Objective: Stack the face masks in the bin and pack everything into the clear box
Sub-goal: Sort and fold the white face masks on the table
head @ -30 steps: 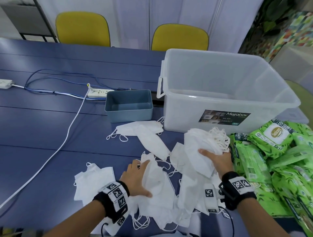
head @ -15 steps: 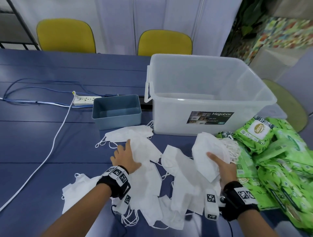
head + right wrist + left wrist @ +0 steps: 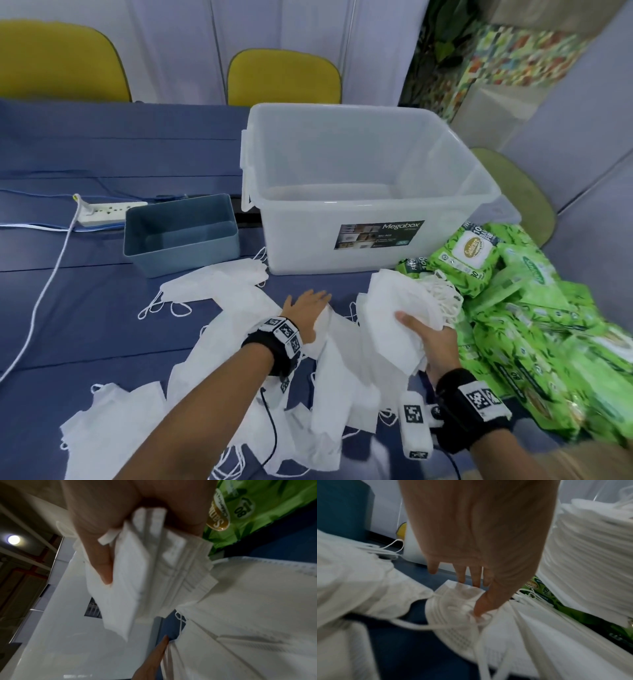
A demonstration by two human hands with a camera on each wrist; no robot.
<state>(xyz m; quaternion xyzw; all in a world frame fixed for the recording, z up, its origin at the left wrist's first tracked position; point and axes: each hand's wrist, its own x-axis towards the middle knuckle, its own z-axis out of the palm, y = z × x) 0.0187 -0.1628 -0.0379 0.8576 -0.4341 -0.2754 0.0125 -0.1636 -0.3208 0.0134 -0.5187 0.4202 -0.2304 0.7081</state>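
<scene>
Here your right hand (image 3: 431, 339) grips a stack of masks (image 3: 394, 308) — thumb on top, fingers curled beneath; the stack is held just above the table (image 3: 85, 308), in front of the clear box (image 3: 359, 246) and beside the green wipe packs (image 3: 513, 308). Your left hand (image 3: 305, 311) lies flat, fingers straight, pressing on a loose mask (image 3: 457, 601) — nothing gripped; its fingertips (image 3: 462, 580) touch the mask's far edge. More loose masks (image 3: 239, 394) are scattered over the near table; the blue bin (image 3: 181, 253) stands left of the clear box, just beside it; no masks lie in either.
</scene>
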